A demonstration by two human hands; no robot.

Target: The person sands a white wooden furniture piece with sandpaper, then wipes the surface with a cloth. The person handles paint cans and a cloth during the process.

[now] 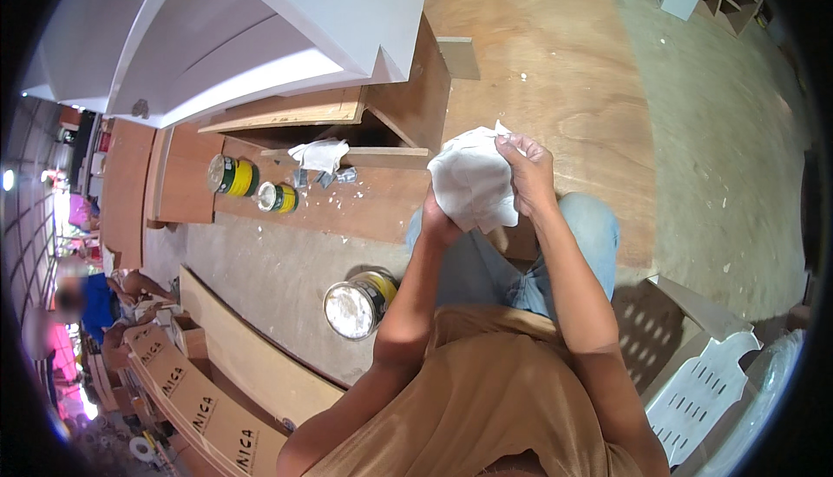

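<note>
A white cloth [473, 180] is spread between my two hands, above my knees. My right hand [531, 169] pinches its upper right edge between thumb and fingers. My left hand [440, 221] is under the cloth's lower left side and supports it; most of its fingers are hidden behind the fabric. Another white cloth [321, 155] lies crumpled on the board to the left, beside small grey scraps [326, 178].
A white cabinet [347, 8] rests on a wooden support at the upper left. Two yellow-and-green cans [239, 177] stand on the board, and a larger can [351, 307] is by my left elbow. A white slotted panel [698, 399] is at lower right. Other people are far left.
</note>
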